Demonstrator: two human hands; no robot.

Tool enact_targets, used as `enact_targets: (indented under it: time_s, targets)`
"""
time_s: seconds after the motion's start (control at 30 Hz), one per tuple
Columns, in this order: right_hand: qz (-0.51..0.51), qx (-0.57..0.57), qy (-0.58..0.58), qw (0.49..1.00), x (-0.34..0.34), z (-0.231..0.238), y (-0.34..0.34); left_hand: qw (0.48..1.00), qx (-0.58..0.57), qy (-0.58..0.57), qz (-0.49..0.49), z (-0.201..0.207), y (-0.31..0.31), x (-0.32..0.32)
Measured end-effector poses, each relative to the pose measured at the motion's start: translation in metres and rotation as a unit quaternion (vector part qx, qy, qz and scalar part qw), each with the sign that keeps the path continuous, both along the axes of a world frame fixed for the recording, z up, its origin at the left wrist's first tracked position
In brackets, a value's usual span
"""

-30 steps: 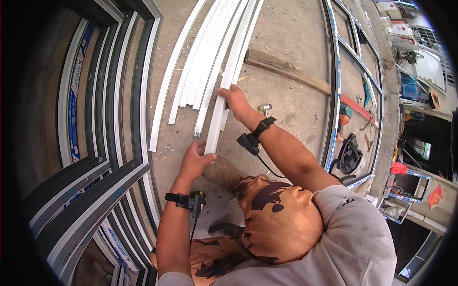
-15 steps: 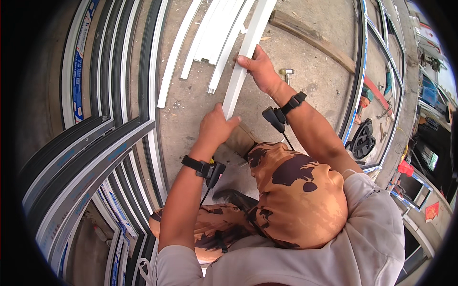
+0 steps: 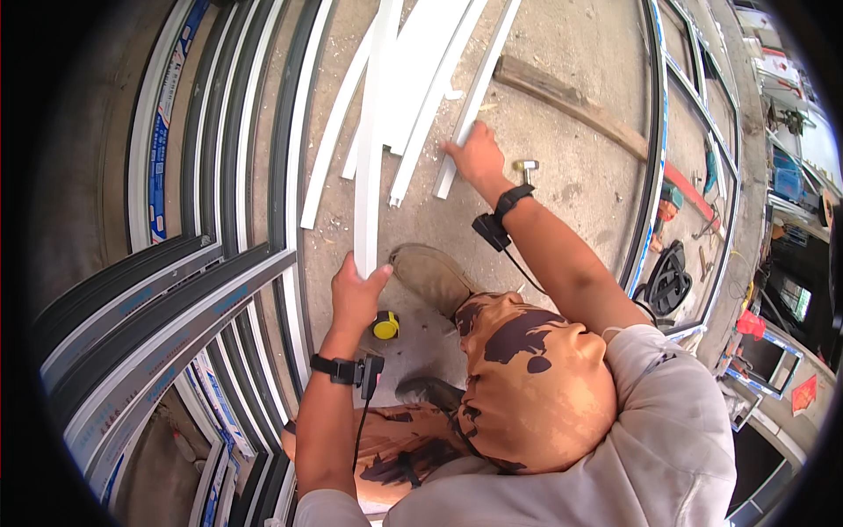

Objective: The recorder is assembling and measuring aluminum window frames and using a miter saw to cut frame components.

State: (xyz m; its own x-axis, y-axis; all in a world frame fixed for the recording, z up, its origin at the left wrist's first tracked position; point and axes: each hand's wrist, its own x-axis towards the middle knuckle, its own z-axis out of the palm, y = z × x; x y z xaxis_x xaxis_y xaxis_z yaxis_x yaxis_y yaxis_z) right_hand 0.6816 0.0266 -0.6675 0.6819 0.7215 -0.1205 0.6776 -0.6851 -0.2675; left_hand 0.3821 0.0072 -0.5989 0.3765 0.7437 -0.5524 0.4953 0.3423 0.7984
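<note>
Smooth white strip (image 3: 370, 158) (faintly glossy), rough wooden beam (image 3: 571, 104), matt floor (image 3: 575, 180)

Light: bright, diffuse daylight over the grey concrete floor (image 3: 580, 171), shadows soft and faint; stacked flat white strips (image 3: 430, 44) overexposed to blank glare near the upper edge. Distortion: fisheye bowing of long dark metal frames (image 3: 176, 325), black vignetting around the rim.

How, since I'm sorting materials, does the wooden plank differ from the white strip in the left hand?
The wooden plank is brown and stained; the white strip looks clean. The plank lies on the floor; the left hand grips the strip's near end. Both are long and narrow.
</note>
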Motion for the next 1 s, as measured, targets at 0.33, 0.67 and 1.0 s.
enact_targets:
  time_s: [0.33,0.67,1.0]
  targets:
    - [-0.072,0.012,0.254,0.964,-0.007,-0.003,0.01,0.994,0.042,0.096,-0.021,-0.01,-0.003,-0.032]
    - [-0.039,0.168,0.663,0.729,-0.057,0.047,0.038,0.999,-0.024,0.025,-0.04,0.002,-0.015,-0.009]
    - [-0.028,0.192,0.57,0.799,-0.053,0.057,0.03,0.997,-0.039,-0.01,-0.065,-0.017,-0.031,-0.009]
